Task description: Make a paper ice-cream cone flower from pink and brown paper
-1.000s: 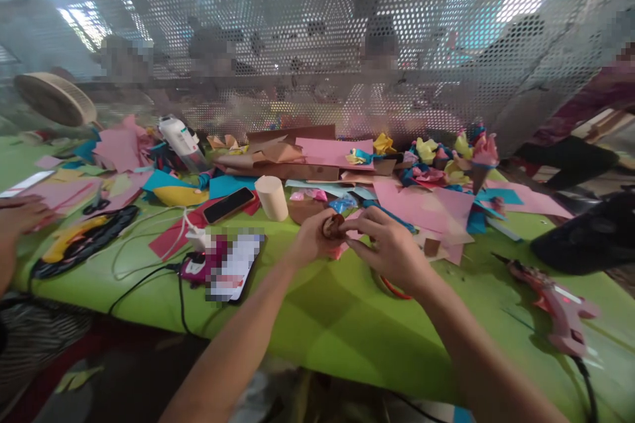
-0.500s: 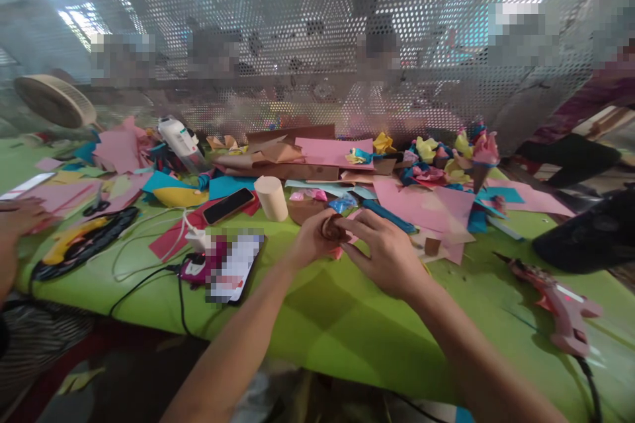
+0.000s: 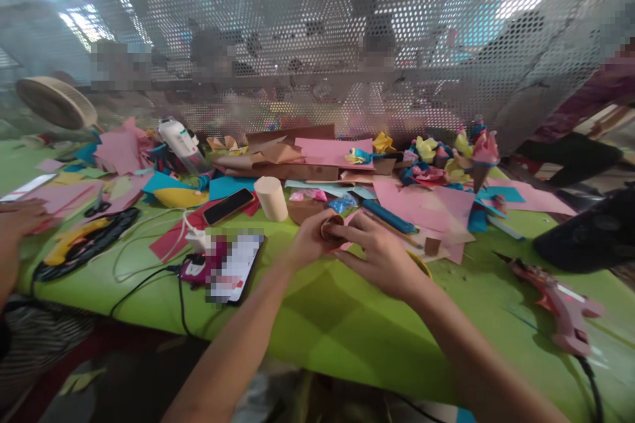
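My left hand [image 3: 308, 242] is closed around a small brown rolled paper piece [image 3: 330, 227] above the green table [image 3: 322, 317]. My right hand [image 3: 381, 252] pinches the same piece from the right with its thumb and forefinger, the other fingers spread toward the table. A beige paper cylinder [image 3: 272, 198] stands just behind my left hand. A black phone [image 3: 229, 205] lies to the left of that cylinder.
Coloured paper scraps and paper flowers [image 3: 446, 165] cover the back of the table. A pink glue gun [image 3: 555, 304] lies at the right. A second phone [image 3: 229, 266] with cables lies at the left. Another person's hand [image 3: 20, 218] rests at the far left. A perforated metal screen [image 3: 317, 46] closes the back.
My right hand has slid lower and leftward over the brown paper piece, its fingers flattening out. My left hand has barely moved.
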`<state>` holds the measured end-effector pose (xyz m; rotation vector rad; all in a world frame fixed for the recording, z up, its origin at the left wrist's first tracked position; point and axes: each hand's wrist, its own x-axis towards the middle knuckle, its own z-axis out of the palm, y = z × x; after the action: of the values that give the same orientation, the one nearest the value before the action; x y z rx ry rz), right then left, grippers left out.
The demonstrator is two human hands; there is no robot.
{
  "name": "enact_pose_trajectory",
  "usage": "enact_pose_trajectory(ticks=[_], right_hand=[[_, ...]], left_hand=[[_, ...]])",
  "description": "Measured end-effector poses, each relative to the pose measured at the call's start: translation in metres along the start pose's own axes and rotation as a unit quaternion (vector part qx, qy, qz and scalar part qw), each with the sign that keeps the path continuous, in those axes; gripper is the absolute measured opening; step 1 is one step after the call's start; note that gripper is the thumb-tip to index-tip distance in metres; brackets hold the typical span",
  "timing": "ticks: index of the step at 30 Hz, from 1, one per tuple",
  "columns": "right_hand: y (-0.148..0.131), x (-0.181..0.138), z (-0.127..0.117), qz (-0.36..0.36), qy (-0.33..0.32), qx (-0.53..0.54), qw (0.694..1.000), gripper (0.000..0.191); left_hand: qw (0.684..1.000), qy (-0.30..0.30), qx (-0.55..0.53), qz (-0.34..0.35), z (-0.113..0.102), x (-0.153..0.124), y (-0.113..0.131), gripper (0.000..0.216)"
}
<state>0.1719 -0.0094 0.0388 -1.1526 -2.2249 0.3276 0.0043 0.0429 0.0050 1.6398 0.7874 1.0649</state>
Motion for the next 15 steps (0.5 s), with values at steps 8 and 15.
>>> enact_pose_trajectory(ticks=[8, 15], right_hand=[[0.000, 0.001, -0.013, 0.014, -0.001, 0.096, 0.995, 0.021], [-0.003, -0.001, -0.002, 0.020, -0.021, 0.002, 1.000, 0.024]], left_hand=[[0.987, -0.005, 0.149, 0.063, -0.005, 0.001, 0.000, 0.021], [0.983, -0.015, 0.171, 0.063, -0.007, -0.001, 0.003, 0.018]])
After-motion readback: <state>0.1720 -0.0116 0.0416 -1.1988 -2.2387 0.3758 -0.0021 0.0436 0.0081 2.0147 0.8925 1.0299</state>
